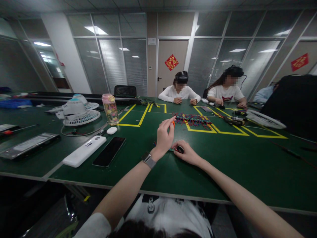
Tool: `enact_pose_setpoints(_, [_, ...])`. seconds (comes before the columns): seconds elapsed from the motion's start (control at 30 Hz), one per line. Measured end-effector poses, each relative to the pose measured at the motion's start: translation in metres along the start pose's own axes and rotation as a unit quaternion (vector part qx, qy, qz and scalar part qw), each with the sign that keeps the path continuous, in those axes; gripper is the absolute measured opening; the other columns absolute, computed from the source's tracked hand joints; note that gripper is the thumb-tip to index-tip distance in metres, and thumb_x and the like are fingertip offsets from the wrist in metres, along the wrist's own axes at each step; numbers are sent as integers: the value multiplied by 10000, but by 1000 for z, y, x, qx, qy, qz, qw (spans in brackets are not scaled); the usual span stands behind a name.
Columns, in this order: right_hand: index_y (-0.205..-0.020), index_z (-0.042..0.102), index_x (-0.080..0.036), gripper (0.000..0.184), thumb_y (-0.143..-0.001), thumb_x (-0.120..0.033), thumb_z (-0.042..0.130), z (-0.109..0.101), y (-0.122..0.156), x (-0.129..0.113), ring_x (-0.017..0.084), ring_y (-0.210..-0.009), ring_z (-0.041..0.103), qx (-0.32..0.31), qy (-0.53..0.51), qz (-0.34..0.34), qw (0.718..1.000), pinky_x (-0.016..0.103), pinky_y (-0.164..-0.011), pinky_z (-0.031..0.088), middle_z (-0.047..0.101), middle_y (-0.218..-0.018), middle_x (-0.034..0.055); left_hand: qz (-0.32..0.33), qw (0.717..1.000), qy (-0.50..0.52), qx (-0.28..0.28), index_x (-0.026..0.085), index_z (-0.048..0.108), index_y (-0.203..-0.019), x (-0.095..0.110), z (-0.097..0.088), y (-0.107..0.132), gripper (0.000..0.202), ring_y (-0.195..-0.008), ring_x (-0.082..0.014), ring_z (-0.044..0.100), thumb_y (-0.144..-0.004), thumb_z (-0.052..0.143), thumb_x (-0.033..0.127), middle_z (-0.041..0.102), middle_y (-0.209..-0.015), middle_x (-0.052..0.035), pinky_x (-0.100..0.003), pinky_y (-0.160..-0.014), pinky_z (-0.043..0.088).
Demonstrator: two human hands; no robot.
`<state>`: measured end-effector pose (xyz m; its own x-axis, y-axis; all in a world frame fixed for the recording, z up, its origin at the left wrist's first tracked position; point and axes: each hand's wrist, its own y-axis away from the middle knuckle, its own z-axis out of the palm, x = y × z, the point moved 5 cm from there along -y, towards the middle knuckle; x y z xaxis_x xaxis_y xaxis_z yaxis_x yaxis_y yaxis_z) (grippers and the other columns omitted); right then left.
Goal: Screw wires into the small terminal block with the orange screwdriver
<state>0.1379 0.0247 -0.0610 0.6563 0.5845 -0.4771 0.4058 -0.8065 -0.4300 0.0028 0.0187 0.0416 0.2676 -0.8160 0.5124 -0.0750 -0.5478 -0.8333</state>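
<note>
Near the middle of the green table (223, 178), set back from its near edge, the right hand (187, 152) curls narrowly around a black object (180, 149) beside a small circuit board (171, 150). Just to the left, the left hand (164, 135) is raised, an orange piece (173, 123) at its fingertips; whether it grips this I cannot tell. Wired boards (193, 121) lie just beyond. Tabletop stretches widely rightward; leftward, a black phone (109, 152) bounds the room.

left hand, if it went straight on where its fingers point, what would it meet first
Probably the pile of wires, just beyond the left hand, though the hand's height above the table is unclear.
</note>
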Motion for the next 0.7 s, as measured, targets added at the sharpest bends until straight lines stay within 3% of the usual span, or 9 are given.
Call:
enact_pose_setpoints(0.2, [-881, 607, -199, 139, -760, -131, 599, -1, 1, -1, 204, -828, 544, 3, -2, 1, 1000, 360, -802, 406, 626, -850, 34, -16, 998, -60, 34, 219, 669, -1059, 0, -4, 1, 216, -926, -178, 577, -874, 580, 287, 605, -951, -53, -320, -877, 463])
enact_pose_setpoints(0.4, [-884, 610, -198, 150, -754, -123, 601, -1, 1, -2, 209, -826, 543, -1, -1, 8, 1000, 354, -786, 401, 626, -844, 35, -13, 1000, -23, -9, 202, 558, -1241, -3, 3, 1, 351, -1173, -173, 507, -957, 352, 181, 546, -1241, -89, -340, -1028, 394])
enact_pose_setpoints(0.47, [-885, 612, -195, 154, -751, -119, 602, -1, 0, -2, 208, -825, 544, -1, -4, 7, 1000, 354, -788, 401, 627, -846, 37, -9, 1000, -9, -19, 187, 540, -1255, -5, 5, 1, 360, -1176, -173, 517, -950, 352, 151, 572, -1251, -87, -343, -1035, 390])
enact_pose_setpoints(0.6, [-875, 608, -190, 150, -745, -115, 601, -1, 0, -2, 203, -813, 543, -1, -9, 2, 1000, 349, -783, 406, 629, -837, 37, -2, 999, -38, 0, 200, 607, -1164, -4, 3, 1, 280, -1006, -180, 572, -903, 507, 191, 631, -1042, -61, -331, -934, 444])
enact_pose_setpoints(0.7, [-870, 606, -191, 147, -747, -112, 595, -1, 0, -2, 203, -815, 541, 1, -9, 3, 1000, 346, -782, 407, 627, -837, 37, -13, 997, -74, 28, 211, 670, -1064, -1, -2, 1, 231, -909, -180, 552, -843, 621, 259, 558, -930, -51, -314, -863, 462])
